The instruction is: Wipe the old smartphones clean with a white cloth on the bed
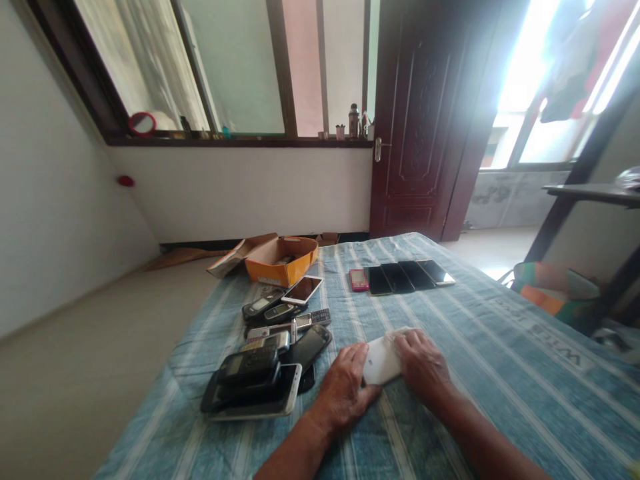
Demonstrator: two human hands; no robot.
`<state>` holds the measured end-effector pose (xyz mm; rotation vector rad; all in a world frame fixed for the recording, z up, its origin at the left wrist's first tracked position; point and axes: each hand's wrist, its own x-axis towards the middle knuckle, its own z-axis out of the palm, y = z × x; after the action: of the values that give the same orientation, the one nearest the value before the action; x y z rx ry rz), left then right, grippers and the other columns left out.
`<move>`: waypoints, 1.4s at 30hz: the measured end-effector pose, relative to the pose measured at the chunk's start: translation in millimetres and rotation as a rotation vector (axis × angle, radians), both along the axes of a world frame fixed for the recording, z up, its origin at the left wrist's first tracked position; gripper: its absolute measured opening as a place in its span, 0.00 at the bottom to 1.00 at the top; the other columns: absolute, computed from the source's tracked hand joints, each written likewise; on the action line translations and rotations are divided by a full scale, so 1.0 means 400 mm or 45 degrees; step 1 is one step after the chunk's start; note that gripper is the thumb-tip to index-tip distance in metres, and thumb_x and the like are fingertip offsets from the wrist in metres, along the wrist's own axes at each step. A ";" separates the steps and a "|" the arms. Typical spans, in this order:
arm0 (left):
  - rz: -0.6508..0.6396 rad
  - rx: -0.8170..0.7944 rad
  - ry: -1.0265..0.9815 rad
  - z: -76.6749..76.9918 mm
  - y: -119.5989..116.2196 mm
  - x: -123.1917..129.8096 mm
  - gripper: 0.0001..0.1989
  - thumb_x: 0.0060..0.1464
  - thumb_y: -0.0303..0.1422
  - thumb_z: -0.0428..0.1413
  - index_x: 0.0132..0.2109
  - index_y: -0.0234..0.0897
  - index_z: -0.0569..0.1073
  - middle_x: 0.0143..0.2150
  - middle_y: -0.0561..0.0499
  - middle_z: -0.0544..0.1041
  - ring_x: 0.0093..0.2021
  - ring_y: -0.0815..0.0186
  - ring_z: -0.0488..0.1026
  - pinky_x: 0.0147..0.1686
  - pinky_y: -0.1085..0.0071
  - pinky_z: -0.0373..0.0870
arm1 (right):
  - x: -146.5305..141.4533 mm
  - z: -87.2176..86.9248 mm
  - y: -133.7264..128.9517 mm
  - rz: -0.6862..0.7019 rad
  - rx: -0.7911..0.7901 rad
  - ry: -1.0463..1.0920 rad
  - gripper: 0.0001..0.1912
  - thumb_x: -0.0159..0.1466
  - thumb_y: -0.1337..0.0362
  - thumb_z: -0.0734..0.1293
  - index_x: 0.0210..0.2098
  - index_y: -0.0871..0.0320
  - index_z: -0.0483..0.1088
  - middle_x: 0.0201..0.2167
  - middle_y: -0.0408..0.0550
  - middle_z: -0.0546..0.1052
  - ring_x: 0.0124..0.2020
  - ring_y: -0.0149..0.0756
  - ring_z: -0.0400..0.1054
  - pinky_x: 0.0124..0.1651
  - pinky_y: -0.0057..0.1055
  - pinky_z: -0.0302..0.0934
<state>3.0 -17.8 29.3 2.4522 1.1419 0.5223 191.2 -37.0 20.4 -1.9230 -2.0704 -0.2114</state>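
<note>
One flat white phone (383, 361) lies between my left hand (345, 385) and my right hand (425, 367). My left fingers are part open, with the thumb, holding its left end. My right fingers bend close together on its right end, by some thin white stuff (399, 332). The messy heap of old phones (250, 370) sits near, on my left. Bare blue striped cloth (505, 373) spreads wide on my right, out to its edge.

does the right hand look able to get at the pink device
Likely yes: only striped cloth lies between the right hand and the pink device, though that hand is on the white phone.
</note>
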 end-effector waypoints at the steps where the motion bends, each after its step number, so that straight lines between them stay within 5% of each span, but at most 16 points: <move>1: 0.001 -0.002 0.005 0.000 0.000 0.000 0.34 0.46 0.30 0.58 0.61 0.28 0.61 0.60 0.38 0.66 0.60 0.54 0.60 0.61 0.58 0.58 | -0.008 -0.002 -0.001 0.058 0.024 0.036 0.12 0.63 0.74 0.58 0.40 0.60 0.72 0.39 0.55 0.72 0.45 0.46 0.62 0.47 0.36 0.55; 7: -0.002 -0.001 0.029 -0.001 0.001 -0.002 0.32 0.49 0.31 0.56 0.61 0.27 0.60 0.61 0.36 0.65 0.62 0.54 0.59 0.62 0.58 0.57 | -0.051 0.002 -0.013 0.371 0.063 0.230 0.12 0.63 0.73 0.59 0.40 0.57 0.71 0.40 0.50 0.72 0.46 0.41 0.61 0.49 0.33 0.56; 16: -0.013 0.042 -0.055 -0.014 0.005 -0.004 0.31 0.49 0.31 0.56 0.61 0.37 0.60 0.60 0.42 0.67 0.60 0.54 0.61 0.60 0.54 0.59 | -0.037 0.011 -0.002 0.358 -0.009 0.363 0.13 0.63 0.74 0.57 0.40 0.57 0.71 0.42 0.51 0.70 0.49 0.39 0.60 0.52 0.33 0.55; 21: -0.006 0.009 -0.039 -0.018 0.006 -0.006 0.33 0.47 0.29 0.55 0.62 0.34 0.60 0.61 0.41 0.65 0.62 0.55 0.59 0.61 0.55 0.57 | -0.049 0.039 -0.015 0.583 -0.113 0.457 0.19 0.58 0.75 0.58 0.46 0.56 0.69 0.47 0.50 0.68 0.54 0.40 0.57 0.59 0.38 0.51; 26: -0.023 0.022 -0.050 -0.020 0.010 -0.006 0.35 0.45 0.25 0.54 0.62 0.34 0.59 0.62 0.42 0.64 0.63 0.56 0.58 0.62 0.56 0.56 | -0.056 0.055 -0.020 0.682 -0.107 0.520 0.13 0.61 0.69 0.61 0.45 0.57 0.70 0.45 0.51 0.69 0.52 0.40 0.59 0.59 0.39 0.51; 32: -0.018 -0.007 -0.040 -0.008 0.007 -0.006 0.34 0.47 0.29 0.56 0.63 0.37 0.59 0.62 0.42 0.65 0.63 0.54 0.58 0.61 0.54 0.57 | -0.037 0.022 0.001 0.607 -0.102 0.583 0.13 0.64 0.73 0.57 0.36 0.58 0.72 0.44 0.51 0.69 0.47 0.36 0.64 0.50 0.31 0.59; 38: 0.012 -0.049 0.000 0.009 -0.004 -0.003 0.33 0.47 0.31 0.57 0.61 0.32 0.61 0.62 0.39 0.65 0.62 0.52 0.58 0.61 0.54 0.56 | 0.021 0.005 0.024 0.270 -0.127 0.518 0.16 0.65 0.71 0.54 0.39 0.58 0.73 0.61 0.54 0.61 0.61 0.43 0.55 0.58 0.37 0.55; 42: 0.019 -0.048 -0.020 0.016 -0.009 -0.002 0.34 0.46 0.30 0.57 0.62 0.33 0.60 0.61 0.39 0.65 0.61 0.53 0.60 0.61 0.55 0.57 | 0.016 0.003 0.036 0.339 -0.050 0.475 0.16 0.65 0.73 0.54 0.37 0.58 0.72 0.51 0.53 0.69 0.58 0.40 0.58 0.57 0.35 0.54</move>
<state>2.3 -21.2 35.7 2.4049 1.1544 0.5193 197.7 -22.7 21.5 -1.5400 -2.0502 0.2323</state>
